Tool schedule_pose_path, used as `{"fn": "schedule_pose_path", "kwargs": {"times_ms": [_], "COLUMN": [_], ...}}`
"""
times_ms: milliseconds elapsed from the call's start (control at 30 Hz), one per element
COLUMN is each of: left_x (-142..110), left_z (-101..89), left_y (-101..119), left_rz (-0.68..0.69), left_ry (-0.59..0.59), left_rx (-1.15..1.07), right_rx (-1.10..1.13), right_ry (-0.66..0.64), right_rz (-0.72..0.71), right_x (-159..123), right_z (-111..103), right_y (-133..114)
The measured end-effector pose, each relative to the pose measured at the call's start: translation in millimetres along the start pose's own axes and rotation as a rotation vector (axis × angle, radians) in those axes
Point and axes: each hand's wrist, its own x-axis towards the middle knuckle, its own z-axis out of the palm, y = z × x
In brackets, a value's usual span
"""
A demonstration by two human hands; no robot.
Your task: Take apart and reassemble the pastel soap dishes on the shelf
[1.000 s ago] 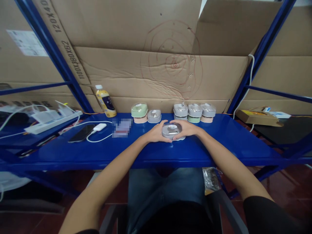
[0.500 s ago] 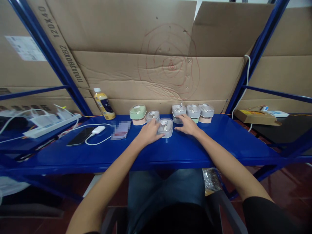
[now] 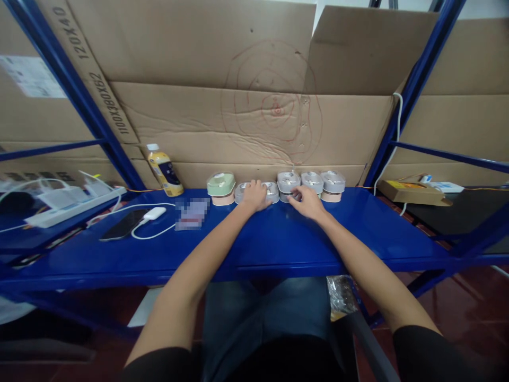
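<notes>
My left hand (image 3: pixel 256 196) rests over two low lidded containers, its thumb at the front of the right one. It seems to grip that grey container (image 3: pixel 272 189) by its left side. The other grey container (image 3: pixel 241 193) is partly hidden under the fingers. My right hand (image 3: pixel 307 201), fingers bent and apart, is at the front of a grey stacked container (image 3: pixel 288 181); whether it touches cannot be told. Right of this stand two more stacks with grey tops, the nearer one (image 3: pixel 312 182) and the far right one (image 3: pixel 333 182). A green-over-pink stack (image 3: pixel 221 185) ends the row at the left.
A yellow bottle (image 3: pixel 165 171) stands at the back left. A phone (image 3: pixel 124 225), a white charger (image 3: pixel 155 214) with its cable and a blurred-out packet (image 3: pixel 193 214) lie on the blue table (image 3: pixel 286 244). Cardboard (image 3: pixel 191 127) walls off the back. A power strip (image 3: pixel 75 207) sits far left.
My left hand has moved the grey container from in front into the row, beside the other low one. My right hand has let go of it and shifted toward the stack on the right.
</notes>
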Motion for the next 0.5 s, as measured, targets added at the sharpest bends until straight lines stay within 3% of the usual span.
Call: {"fn": "schedule_pose_path", "kwargs": {"times_ms": [133, 233, 367, 500], "left_x": [-12.5, -36.4, -85.8, -133.4], "left_z": [3.7, 3.2, -5.1, -16.7], "left_y": [-11.7, -21.7, -26.0, -23.0], "left_rz": [-0.093, -0.058, 0.057, 0.222], "left_ry": [-0.086, -0.12, -0.01, 0.135], "left_rx": [0.012, -0.005, -0.086, -0.328], "right_rx": [0.029, 0.048, 0.087, 0.176], "right_ry": [-0.018, -0.008, -0.001, -0.067], "right_rz": [-0.004, -0.005, -0.017, -0.202], "right_x": [-0.9, -0.7, -0.9, -7.2], "right_z": [-2.0, -0.9, 2.3, 5.4], "right_y": [-3.1, -2.7, -3.1, -8.5]}}
